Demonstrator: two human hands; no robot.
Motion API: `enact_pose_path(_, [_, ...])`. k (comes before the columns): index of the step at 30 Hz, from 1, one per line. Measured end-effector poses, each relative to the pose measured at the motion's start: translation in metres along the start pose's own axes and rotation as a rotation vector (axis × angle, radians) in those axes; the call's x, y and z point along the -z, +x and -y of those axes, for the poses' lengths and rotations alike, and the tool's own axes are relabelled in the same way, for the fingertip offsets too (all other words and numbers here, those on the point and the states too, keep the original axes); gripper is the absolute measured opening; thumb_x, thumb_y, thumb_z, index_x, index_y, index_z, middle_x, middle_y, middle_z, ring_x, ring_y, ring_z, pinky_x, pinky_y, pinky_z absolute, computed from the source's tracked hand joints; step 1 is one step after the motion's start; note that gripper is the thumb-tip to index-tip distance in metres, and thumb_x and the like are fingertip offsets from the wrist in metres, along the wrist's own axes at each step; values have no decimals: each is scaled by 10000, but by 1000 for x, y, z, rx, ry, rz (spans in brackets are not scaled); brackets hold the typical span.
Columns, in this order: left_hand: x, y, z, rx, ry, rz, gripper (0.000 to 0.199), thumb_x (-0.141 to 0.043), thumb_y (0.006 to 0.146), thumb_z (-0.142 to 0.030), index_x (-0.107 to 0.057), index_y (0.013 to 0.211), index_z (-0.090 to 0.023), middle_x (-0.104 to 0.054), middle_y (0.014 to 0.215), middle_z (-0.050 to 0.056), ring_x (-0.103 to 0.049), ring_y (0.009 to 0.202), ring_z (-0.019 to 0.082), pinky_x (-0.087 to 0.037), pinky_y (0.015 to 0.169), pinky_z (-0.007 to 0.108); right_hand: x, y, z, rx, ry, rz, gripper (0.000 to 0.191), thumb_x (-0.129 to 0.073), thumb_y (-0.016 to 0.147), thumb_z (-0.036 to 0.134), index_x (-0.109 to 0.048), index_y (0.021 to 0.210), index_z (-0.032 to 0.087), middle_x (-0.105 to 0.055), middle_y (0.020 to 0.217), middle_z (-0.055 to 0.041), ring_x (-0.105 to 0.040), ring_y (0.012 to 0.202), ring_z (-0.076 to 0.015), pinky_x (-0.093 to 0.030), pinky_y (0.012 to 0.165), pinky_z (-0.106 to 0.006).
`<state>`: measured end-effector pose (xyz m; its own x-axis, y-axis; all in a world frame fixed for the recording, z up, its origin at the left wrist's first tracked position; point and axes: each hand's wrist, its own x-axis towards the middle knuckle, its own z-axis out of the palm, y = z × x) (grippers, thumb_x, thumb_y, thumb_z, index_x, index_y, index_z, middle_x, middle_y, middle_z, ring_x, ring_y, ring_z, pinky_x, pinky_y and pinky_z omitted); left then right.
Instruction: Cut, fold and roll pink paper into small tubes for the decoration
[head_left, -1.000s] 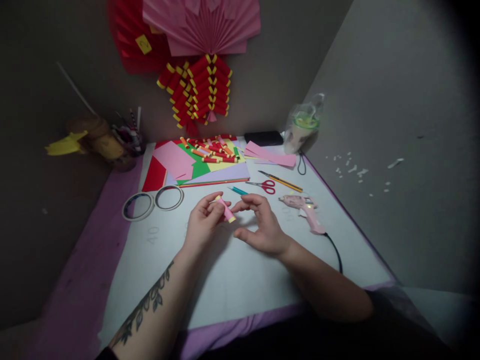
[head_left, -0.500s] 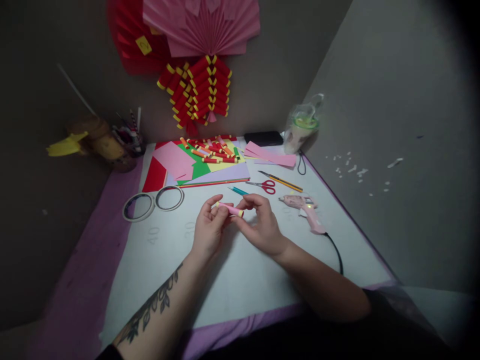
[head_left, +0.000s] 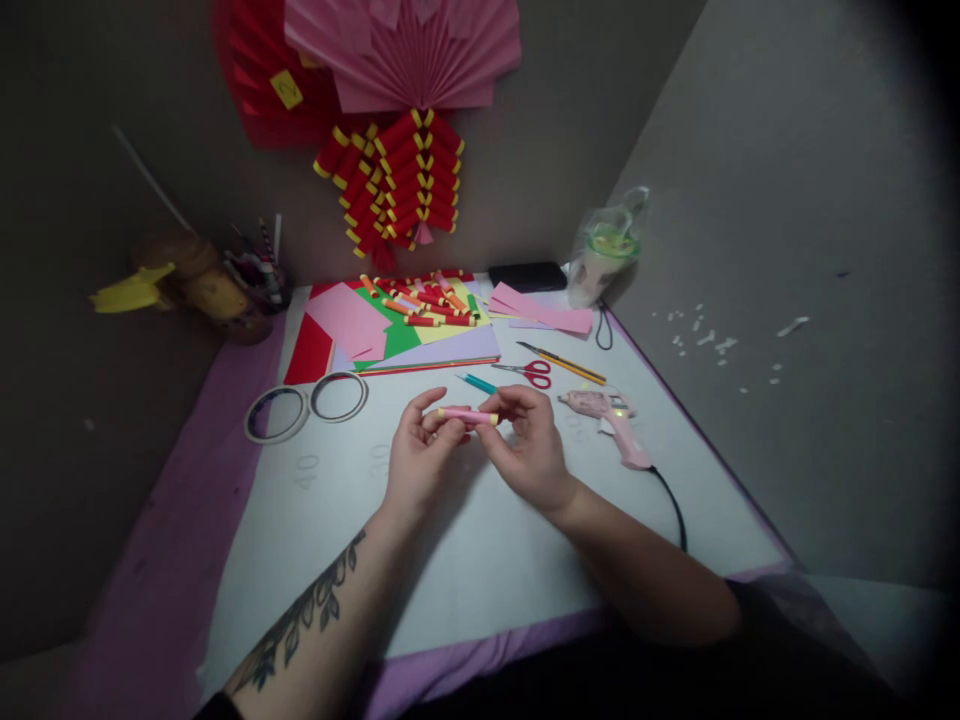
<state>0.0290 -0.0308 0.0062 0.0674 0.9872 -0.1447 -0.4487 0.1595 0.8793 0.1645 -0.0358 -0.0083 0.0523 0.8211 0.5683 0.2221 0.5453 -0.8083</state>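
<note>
A small pink paper tube [head_left: 468,416] with yellow bands at both ends is held nearly level above the white table. My left hand [head_left: 426,446] pinches its left part between thumb and fingers. At its right end, the thumb and forefinger of my right hand [head_left: 529,446] close on the yellow band. Just beyond the hands lies a teal pen-like tool [head_left: 478,383]. Red-handled scissors [head_left: 534,373] and a yellow craft knife [head_left: 566,363] rest farther back.
Several rolled paper tubes [head_left: 424,300] lie on coloured sheets [head_left: 420,350] at the back. Two tape rolls [head_left: 277,414] are on the left. A pink glue gun [head_left: 619,420] with a black cord lies right. A cup in a plastic bag [head_left: 604,260] stands at the back right.
The pink tube has turned from tilted to nearly level and shifted slightly right. My right fingers have come from beside the tube onto its right end.
</note>
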Motion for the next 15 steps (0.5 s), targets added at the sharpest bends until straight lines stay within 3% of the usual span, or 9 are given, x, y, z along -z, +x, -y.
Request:
enact_pose_path(8, [-2,-1,-2,64,-25,9,583,-793,670,-309,-489,1156,-207,-710,911,43,-679,880,182,-492,849,334,4,4,4,250,-245,15,403,-577,820,106,-423,1152,273,-593,907,-41,-607,857,-218,-536,720,-423])
enact_pose_path(15, [-3,-1,-2,77,-62,-14,626,-794,665,-276,-457,1187,-206,-708,907,38,-676,845,166,-486,842,329,3,5,1,307,-257,31,434,-572,816,86,-413,1168,286,-599,913,-40,-605,867,-232,-530,737,-445])
